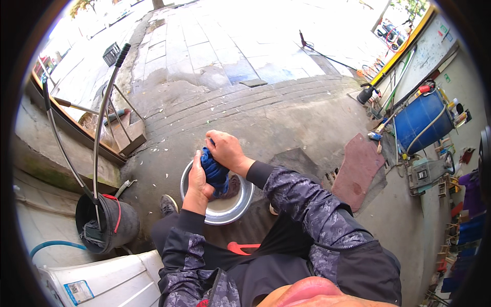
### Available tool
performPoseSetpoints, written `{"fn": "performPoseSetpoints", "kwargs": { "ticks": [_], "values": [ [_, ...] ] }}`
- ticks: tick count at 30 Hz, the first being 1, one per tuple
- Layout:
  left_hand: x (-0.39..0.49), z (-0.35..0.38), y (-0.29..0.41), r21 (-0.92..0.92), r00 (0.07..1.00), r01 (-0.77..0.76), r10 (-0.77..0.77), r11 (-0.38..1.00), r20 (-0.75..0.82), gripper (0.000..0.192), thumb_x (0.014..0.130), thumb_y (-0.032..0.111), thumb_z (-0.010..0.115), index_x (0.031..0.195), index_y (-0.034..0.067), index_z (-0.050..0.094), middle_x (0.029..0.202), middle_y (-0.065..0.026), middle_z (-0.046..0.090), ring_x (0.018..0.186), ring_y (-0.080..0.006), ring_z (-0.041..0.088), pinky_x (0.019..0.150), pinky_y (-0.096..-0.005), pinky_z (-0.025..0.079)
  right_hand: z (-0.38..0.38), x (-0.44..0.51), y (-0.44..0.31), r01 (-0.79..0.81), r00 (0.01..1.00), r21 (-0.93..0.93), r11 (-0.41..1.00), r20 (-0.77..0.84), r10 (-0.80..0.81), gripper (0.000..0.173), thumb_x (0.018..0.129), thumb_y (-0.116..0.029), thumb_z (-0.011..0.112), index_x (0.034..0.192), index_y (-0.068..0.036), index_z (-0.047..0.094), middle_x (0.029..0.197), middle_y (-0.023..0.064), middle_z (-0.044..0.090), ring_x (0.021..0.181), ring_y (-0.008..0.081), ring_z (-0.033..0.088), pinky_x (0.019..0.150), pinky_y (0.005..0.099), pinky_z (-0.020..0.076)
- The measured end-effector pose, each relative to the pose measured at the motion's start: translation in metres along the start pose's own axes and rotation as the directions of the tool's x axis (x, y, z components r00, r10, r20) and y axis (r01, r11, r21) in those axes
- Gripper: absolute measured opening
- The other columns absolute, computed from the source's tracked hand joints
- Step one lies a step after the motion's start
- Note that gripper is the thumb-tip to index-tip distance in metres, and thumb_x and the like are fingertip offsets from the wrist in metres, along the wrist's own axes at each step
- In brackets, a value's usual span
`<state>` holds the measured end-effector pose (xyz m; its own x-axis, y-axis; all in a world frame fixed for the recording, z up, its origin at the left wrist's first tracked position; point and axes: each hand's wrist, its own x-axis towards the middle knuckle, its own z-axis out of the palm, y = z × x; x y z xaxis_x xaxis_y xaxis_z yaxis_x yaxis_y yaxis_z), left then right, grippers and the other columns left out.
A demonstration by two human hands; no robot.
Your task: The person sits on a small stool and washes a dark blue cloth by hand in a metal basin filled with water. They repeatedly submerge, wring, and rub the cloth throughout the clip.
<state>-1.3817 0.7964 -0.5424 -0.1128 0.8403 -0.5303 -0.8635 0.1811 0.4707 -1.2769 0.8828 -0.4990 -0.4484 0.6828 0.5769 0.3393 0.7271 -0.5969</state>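
Bunched between my hands is a wet-looking blue cloth [215,172], held over a round metal basin [246,203] on the floor. My left hand [198,181] supports its left side with the palm turned inward. At its upper end, my right hand [226,149] grips the cloth with curled fingers. Cloudy water [224,204] fills the bottom of the basin. A brownish cloth [233,187] lies in the basin on the right, partly in the water. The blue cloth hides part of the basin's inside.
A black bucket [128,218] with mop handles stands at the left, near a white lidded bin [115,280]. To the right are a reddish mat [358,172], a blue barrel [424,121] and a grey machine [425,174]. A spray lance [326,55] lies on the pavement ahead.
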Motion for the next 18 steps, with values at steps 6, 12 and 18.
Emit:
{"fn": "performPoseSetpoints", "kwargs": {
  "ticks": [6, 12, 18],
  "values": [
    [-0.009, 0.01, 0.017, -0.109, 0.992, -0.075, 0.086, 0.991, 0.097, 0.055, 0.113, 0.054, 0.042, 0.132, 0.008, 0.066, 0.124, -0.0134, 0.074, 0.117, -0.031, 0.073, 0.105, -0.048, 0.059, -0.007, 0.001, 0.005, -0.003, 0.981, 0.227, 0.974, 0.188, -0.041, 0.04, 0.107, -0.039, 0.065, 0.128, -0.006, 0.071, 0.111, 0.0181, 0.071, 0.104, 0.0395, 0.07, 0.09, 0.0478, 0.0572],
    [0.005, -0.007, 0.02, -0.179, 0.982, -0.158, 0.173, 0.971, 0.076, 0.042, 0.115, 0.048, 0.043, 0.113, 0.011, 0.064, 0.108, -0.0064, 0.072, 0.107, -0.0217, 0.071, 0.096, -0.0395, 0.059, -0.019, -0.017, -0.03, 0.186, 0.967, 0.045, 0.981, 0.17, -0.191, 0.049, 0.103, -0.047, 0.069, 0.129, -0.006, 0.071, 0.106, 0.0205, 0.065, 0.103, 0.0415, 0.069, 0.091, 0.0475, 0.0573],
    [0.002, -0.001, 0.015, -0.166, 0.967, -0.255, 0.251, 0.953, -0.045, 0.041, 0.116, 0.045, 0.04, 0.105, 0.013, 0.064, 0.104, -0.0051, 0.071, 0.102, -0.0198, 0.069, 0.095, -0.0376, 0.057, -0.01, -0.005, -0.019, 0.046, 0.937, 0.042, 0.998, 0.344, -0.058, 0.026, 0.1, -0.026, 0.071, 0.116, -0.006, 0.074, 0.098, 0.0152, 0.073, 0.088, 0.0387, 0.074, 0.076, 0.0468, 0.0601]
  ]
}}
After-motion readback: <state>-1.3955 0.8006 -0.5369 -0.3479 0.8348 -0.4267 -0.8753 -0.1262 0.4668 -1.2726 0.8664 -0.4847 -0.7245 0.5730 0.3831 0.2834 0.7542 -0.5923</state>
